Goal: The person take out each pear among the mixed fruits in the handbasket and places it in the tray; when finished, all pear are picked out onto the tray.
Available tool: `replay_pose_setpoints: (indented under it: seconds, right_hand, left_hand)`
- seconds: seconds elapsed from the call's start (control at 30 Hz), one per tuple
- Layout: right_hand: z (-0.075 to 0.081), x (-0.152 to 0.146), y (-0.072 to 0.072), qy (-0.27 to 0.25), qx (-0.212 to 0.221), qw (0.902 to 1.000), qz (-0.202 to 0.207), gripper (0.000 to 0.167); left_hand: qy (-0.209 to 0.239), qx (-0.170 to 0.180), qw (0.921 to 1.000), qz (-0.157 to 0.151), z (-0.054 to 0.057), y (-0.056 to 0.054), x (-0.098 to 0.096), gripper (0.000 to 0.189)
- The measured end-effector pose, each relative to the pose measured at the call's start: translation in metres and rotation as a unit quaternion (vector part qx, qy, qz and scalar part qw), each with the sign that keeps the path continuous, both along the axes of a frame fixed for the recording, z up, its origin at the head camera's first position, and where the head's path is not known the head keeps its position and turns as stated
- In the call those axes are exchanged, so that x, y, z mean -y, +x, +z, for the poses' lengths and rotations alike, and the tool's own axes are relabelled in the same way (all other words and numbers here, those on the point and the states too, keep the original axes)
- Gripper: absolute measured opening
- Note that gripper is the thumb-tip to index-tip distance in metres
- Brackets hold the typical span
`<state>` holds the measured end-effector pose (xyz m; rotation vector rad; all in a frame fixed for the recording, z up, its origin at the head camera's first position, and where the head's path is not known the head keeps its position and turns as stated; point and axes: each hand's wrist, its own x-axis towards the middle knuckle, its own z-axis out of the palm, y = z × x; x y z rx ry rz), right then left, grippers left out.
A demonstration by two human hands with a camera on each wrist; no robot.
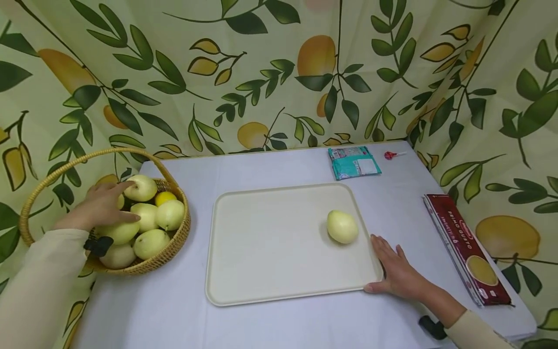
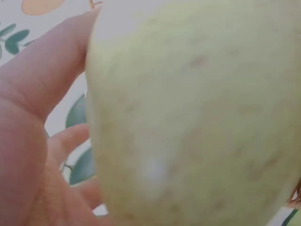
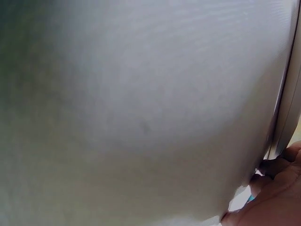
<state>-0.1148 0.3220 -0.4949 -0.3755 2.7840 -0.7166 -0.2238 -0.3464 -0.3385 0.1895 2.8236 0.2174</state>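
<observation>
Setting: a small table bay screened by printed fabric; whether it stands in a home or a studio cannot be determined. Leaf-and-fruit-patterned curtains (image 1: 261, 72) line the left, top and right of the frame. The white-covered worktop (image 1: 253, 327) carries household food items: a wicker basket (image 1: 180, 242) of fruit (image 1: 151, 244), a serving tray (image 1: 270, 242) and a "Primo Gusto" packet (image 1: 457, 237).

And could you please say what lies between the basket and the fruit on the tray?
The head view shows white tablecloth, then the tray, both bare along that stretch.
</observation>
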Motion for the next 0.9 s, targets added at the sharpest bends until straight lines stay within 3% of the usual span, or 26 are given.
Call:
replay_pose_setpoints:
  seconds: [0.1,0.23,0.43,0.57,0.8,0.9]
  right_hand:
    - [0.0,0.001,0.0,0.001,0.002,1.0,-0.002,0.134]
    - [0.0,0.001,0.0,-0.004,0.003,1.0,-0.007,0.134]
    - [-0.001,0.001,0.0,0.003,0.02,0.9997,-0.01,0.135]
    - [-0.002,0.0,0.0,0.004,0.018,0.9998,-0.008,0.135]
    - [-0.002,-0.001,0.0,-0.004,0.0,1.0,0.004,0.134]
    - [-0.002,-0.002,-0.001,-0.004,-0.004,1.0,0.008,0.134]
  left_hand:
    - [0.004,0.006,0.9997,0.024,-0.001,-0.001,0.008,0.103]
    - [0.012,-0.001,0.9989,0.046,-0.004,-0.004,0.018,0.088]
    - [0.018,-0.048,0.9965,0.067,-0.013,-0.006,0.034,0.065]
    - [0.0,-0.088,0.9942,0.062,-0.016,-0.008,0.039,0.056]
    - [0.043,-0.12,0.9865,0.102,-0.006,-0.001,0.014,0.059]
    - [0.064,-0.152,0.9818,0.094,0.003,0.01,-0.007,0.06]
